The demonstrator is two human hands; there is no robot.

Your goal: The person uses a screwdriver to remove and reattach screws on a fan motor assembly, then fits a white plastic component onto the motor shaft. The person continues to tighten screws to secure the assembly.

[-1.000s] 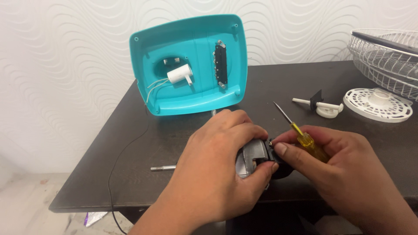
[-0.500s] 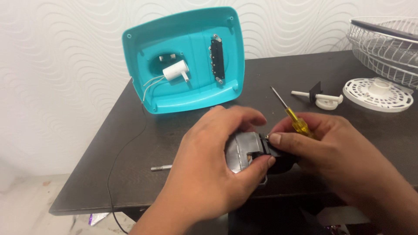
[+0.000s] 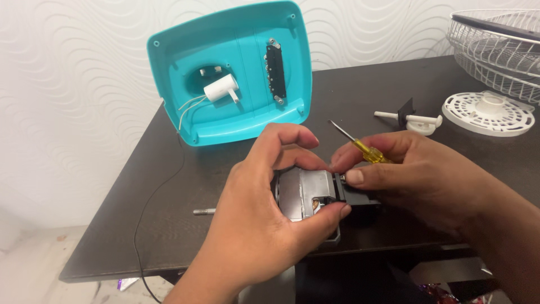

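Observation:
My left hand [image 3: 264, 219] wraps around a small grey metal motor [image 3: 306, 194] with a black end piece [image 3: 354, 197], holding it above the dark table [image 3: 169, 225]. Its metal shaft [image 3: 204, 211] sticks out to the left past my wrist. My right hand [image 3: 427, 180] holds a yellow-handled screwdriver [image 3: 360, 147] tucked under the fingers, its blade pointing up and away. The right thumb and forefinger pinch at the motor's black end.
A turquoise plastic fan base shell [image 3: 236, 73] stands tilted at the back, with a white capacitor [image 3: 220, 88], thin wires and a black switch strip [image 3: 275, 70] inside. A white round plate [image 3: 488, 112], a white knob piece [image 3: 413, 119] and a wire grille [image 3: 495, 45] sit at right. A black cord [image 3: 152, 208] trails off the left edge.
The view has come closer to the table. My left hand has shifted its grip, uncovering more of the motor's grey body. The right fingers have moved onto its black end.

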